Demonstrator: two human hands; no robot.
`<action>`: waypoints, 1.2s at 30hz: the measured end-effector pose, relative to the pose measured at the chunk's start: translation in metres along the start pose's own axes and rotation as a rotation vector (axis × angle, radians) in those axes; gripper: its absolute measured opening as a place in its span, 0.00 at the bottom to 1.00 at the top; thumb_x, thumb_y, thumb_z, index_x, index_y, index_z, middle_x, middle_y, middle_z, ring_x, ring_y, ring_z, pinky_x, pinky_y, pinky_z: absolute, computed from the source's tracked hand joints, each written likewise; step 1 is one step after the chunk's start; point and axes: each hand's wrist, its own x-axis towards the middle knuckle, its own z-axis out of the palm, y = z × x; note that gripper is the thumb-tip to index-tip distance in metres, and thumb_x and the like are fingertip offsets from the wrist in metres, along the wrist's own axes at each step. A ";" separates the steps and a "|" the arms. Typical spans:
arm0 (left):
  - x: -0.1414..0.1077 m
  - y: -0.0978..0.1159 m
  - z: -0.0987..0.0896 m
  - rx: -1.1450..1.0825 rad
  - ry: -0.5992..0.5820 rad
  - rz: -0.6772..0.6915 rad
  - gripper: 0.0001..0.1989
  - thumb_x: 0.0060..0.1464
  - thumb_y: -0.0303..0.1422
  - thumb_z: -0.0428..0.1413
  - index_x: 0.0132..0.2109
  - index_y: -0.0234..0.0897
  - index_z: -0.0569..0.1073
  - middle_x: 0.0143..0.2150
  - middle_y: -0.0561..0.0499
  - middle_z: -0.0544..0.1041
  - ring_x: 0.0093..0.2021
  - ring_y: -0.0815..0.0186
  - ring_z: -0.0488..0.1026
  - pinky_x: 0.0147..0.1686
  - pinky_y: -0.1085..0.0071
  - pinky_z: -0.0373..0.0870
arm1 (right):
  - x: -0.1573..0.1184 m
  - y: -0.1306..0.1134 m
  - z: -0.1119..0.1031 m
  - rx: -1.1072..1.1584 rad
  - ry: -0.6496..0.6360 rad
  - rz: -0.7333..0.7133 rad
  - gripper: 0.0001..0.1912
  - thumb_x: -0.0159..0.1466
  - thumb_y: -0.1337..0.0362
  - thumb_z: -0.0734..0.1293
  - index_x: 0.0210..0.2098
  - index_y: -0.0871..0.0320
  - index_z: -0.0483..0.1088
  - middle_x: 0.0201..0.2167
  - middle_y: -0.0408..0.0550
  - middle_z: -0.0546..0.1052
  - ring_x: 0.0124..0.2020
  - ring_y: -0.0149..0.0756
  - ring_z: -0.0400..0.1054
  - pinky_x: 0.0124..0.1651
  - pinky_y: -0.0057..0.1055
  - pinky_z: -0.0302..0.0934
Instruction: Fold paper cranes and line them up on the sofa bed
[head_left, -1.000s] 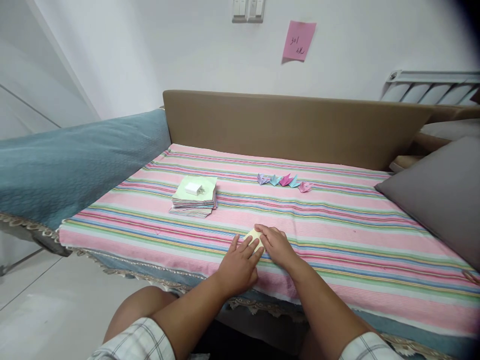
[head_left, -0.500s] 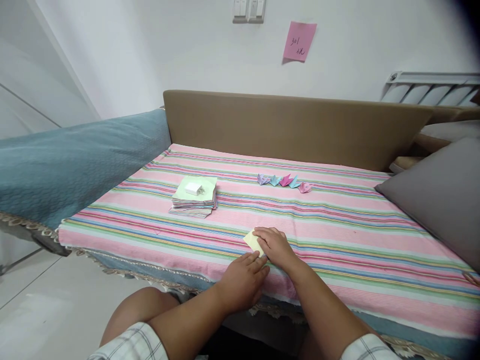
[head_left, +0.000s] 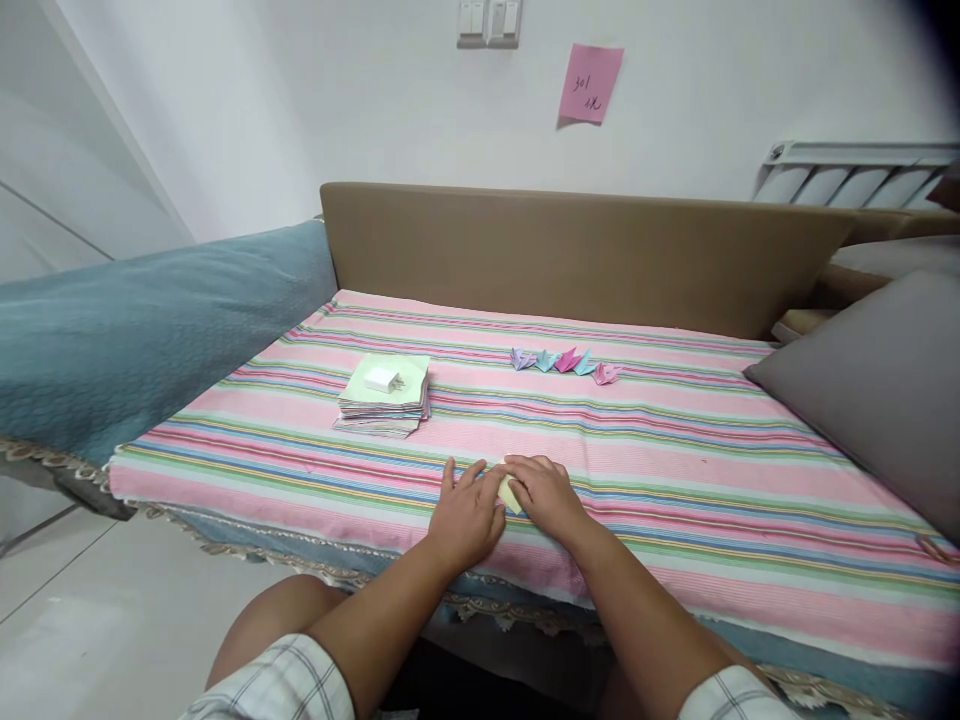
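Small folded pale-yellow paper piece (head_left: 510, 496) lies on the pink multi-striped cloth (head_left: 675, 440), lower centre of frame, partly hidden between both hands. Left hand (head_left: 466, 518) is at its left edge: index and thumb close to the paper, other fingers spread over the cloth. Right hand (head_left: 551, 498) covers its right side, fingers together and bent, tips at the top edge. Neither looks clenched; cannot tell if either truly pinches the paper or just presses it down.

Step in hand looks like folding or creasing, paper kept flat on the cloth. Next move likely calls for the right hand to steady the paper while left fingertips line up the edge and press firmly; soft cloth may make a sharp crease harder.

Square stack of multicoloured paper sheets (head_left: 382, 412) left of centre, white plug adapter (head_left: 382, 380) on top. Row of small lavender, blue, magenta and pink folded-paper figures (head_left: 568, 361) above the hands, right of centre.
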 end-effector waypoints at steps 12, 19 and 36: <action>0.001 0.001 -0.003 0.050 -0.020 0.024 0.16 0.55 0.33 0.49 0.51 0.42 0.67 0.59 0.49 0.67 0.61 0.56 0.58 0.61 0.44 0.43 | 0.005 0.004 0.004 -0.112 -0.040 0.161 0.24 0.60 0.57 0.61 0.57 0.43 0.62 0.64 0.50 0.55 0.61 0.50 0.49 0.56 0.52 0.47; 0.001 -0.002 -0.002 0.108 -0.037 0.059 0.16 0.56 0.36 0.48 0.52 0.43 0.68 0.60 0.49 0.65 0.62 0.53 0.56 0.59 0.43 0.46 | 0.003 0.004 0.003 -0.143 -0.097 0.177 0.25 0.63 0.56 0.59 0.59 0.42 0.58 0.66 0.50 0.49 0.65 0.50 0.43 0.59 0.51 0.41; -0.011 -0.005 -0.016 0.078 -0.096 0.011 0.26 0.55 0.42 0.50 0.59 0.39 0.62 0.58 0.44 0.68 0.60 0.52 0.59 0.59 0.45 0.50 | 0.003 0.002 -0.005 -0.142 -0.223 0.205 0.31 0.61 0.48 0.58 0.62 0.42 0.52 0.68 0.49 0.43 0.67 0.46 0.36 0.61 0.48 0.36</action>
